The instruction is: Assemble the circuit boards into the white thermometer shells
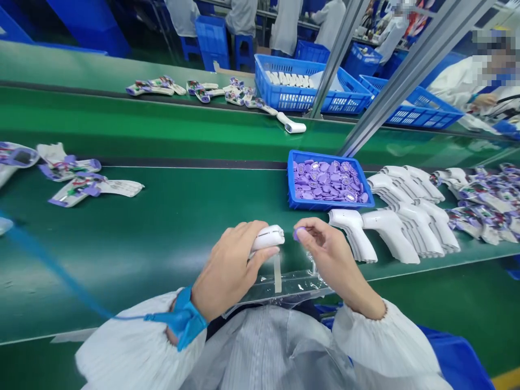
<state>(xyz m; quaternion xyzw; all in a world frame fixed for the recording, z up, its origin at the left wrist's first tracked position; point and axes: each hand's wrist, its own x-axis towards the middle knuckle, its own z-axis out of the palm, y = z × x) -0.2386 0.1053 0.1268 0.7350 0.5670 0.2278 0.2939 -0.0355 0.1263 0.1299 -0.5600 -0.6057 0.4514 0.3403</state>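
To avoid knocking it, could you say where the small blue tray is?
Head view: the tray is right of centre, beyond the right hand, beside white shells.

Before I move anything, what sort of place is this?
Likely a factory assembly line: a long green bench with stacked white shells, a blue tray of purple parts, and white-coated people behind.

We are working on a factory assembly floor: green benches (pixel 162 216) are running lengthwise, white-coated workers (pixel 284 27) are sitting behind, plastic crates (pixel 280 97) are holding parts.
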